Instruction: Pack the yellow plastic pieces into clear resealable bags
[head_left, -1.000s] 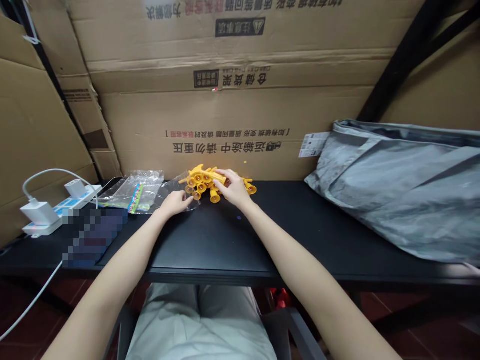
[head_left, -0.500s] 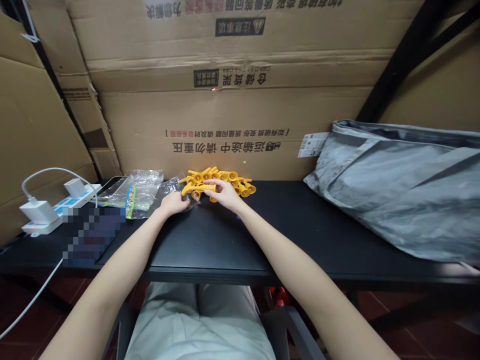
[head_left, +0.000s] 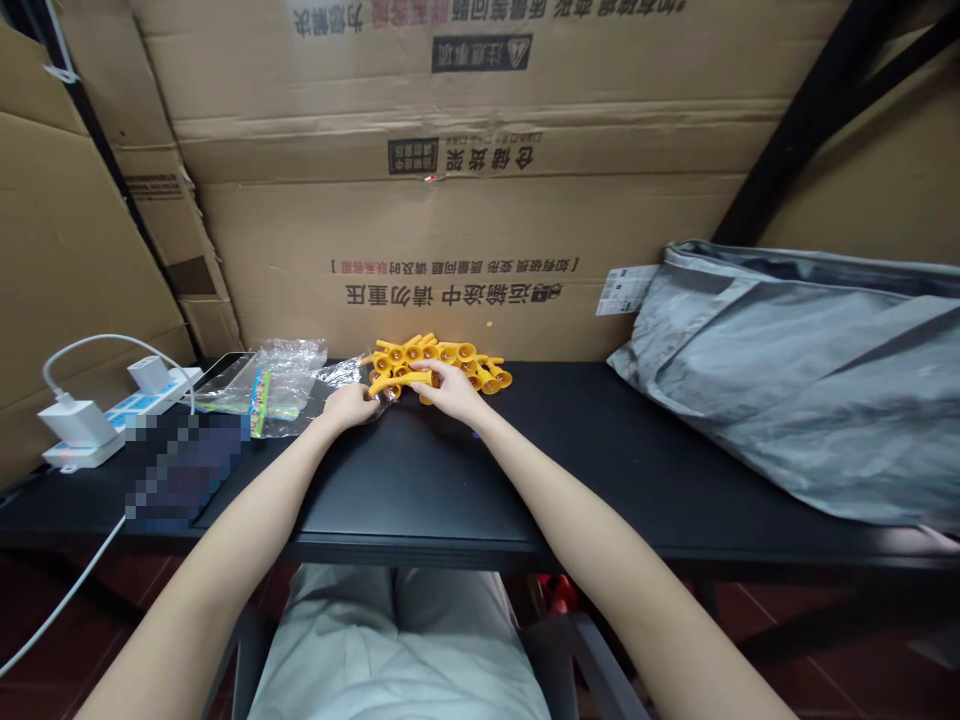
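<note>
A heap of small yellow plastic pieces (head_left: 442,358) lies at the back of the black table (head_left: 420,480), against the cardboard. My right hand (head_left: 450,388) is closed on one yellow piece (head_left: 397,381) and holds it at the front of the heap, its free end pointing left. My left hand (head_left: 351,405) rests just left of it with its fingers curled on the edge of a clear plastic bag (head_left: 341,378). The two hands are almost touching.
More clear bags (head_left: 277,385) with coloured strips lie to the left. A white power strip (head_left: 112,415) with plugs and a cable sits at the far left. A large grey bag (head_left: 810,370) fills the right side. Cardboard boxes (head_left: 450,200) wall the back.
My right hand has drawn one yellow piece out of the heap, down and to the left toward my left hand. The heap has settled flatter. My left hand has barely moved.
</note>
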